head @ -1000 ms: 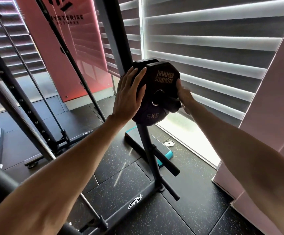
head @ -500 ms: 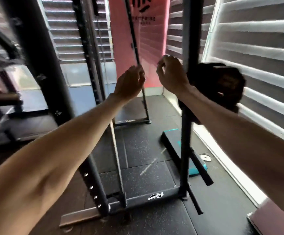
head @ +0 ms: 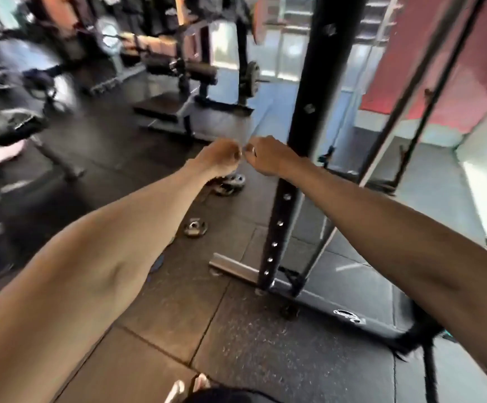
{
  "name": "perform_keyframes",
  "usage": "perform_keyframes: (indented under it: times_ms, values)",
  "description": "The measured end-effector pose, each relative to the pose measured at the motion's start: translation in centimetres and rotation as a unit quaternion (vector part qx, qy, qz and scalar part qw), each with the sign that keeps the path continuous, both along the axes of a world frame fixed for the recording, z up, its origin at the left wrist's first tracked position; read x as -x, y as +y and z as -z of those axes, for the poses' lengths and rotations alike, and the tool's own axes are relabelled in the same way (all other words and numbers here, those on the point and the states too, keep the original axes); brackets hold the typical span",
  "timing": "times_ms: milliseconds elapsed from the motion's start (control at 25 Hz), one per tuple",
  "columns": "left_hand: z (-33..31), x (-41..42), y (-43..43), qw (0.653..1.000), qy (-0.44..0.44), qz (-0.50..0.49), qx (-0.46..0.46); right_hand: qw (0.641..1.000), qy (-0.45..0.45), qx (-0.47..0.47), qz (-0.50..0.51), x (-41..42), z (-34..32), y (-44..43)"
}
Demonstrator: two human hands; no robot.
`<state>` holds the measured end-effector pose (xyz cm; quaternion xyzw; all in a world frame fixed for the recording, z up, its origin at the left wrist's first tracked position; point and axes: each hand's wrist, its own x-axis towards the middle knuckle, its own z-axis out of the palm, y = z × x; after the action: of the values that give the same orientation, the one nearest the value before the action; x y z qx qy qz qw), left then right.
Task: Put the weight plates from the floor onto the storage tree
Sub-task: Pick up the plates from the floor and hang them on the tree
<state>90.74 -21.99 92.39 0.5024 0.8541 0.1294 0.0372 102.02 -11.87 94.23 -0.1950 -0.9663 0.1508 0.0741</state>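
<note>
Both my arms reach forward over the black rubber floor. My left hand [head: 219, 158] and my right hand [head: 268, 157] are held close together with knuckles almost touching; the fingers of each are curled in and hold nothing. Just beyond and below my left hand a small pile of weight plates [head: 232, 181] lies on the floor. A single small plate [head: 195, 227] lies nearer to me, beside my left forearm. The black base bar of the storage tree [head: 350, 314], with a white logo, crosses the floor at lower right; its pegs are blurred.
A black rack upright with bolt holes [head: 309, 112] stands just right of my hands, its steel foot [head: 236, 266] on the floor. A bench and barbell station [head: 184, 71] stand farther back. More machines fill the left side. My shoes [head: 187, 388] show at the bottom edge.
My hands let go of the 5 kg plate, left on the tree's peg. The view swung left from the tree and window to the rack and the plates on the floor.
</note>
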Motion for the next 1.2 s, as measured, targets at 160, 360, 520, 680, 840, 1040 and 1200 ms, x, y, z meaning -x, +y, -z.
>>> perform_keyframes:
  times_ms: [160,360,520,680,840,1040,1200]
  values:
    - [7.5,7.9,-10.9,0.987,-0.100,-0.090,0.083,0.978,-0.179,0.005,-0.106,10.1,8.3,-7.6]
    - [17.2,14.6,-21.2,0.952,-0.211,-0.190,0.116,0.942,-0.278,0.027,-0.185,18.2,17.2,-15.2]
    - [22.9,18.0,-24.0,0.914,-0.292,-0.256,0.115,0.922,-0.320,0.079,-0.206,22.4,23.5,-17.3]
    - [28.5,21.1,-22.5,0.893,-0.340,-0.245,0.163,0.903,-0.356,0.137,-0.198,25.5,29.3,-15.7]
    - [34.2,25.0,-18.2,0.881,-0.366,-0.226,0.198,0.883,-0.392,0.194,-0.170,29.2,35.7,-11.4]
    - [41.9,31.9,-10.5,0.866,-0.389,-0.229,0.216,0.883,-0.392,0.244,-0.088,35.9,43.4,-4.4]
    - [47.4,38.0,-4.6,0.868,-0.380,-0.202,0.249,0.881,-0.385,0.275,-0.025,40.8,49.3,0.8]
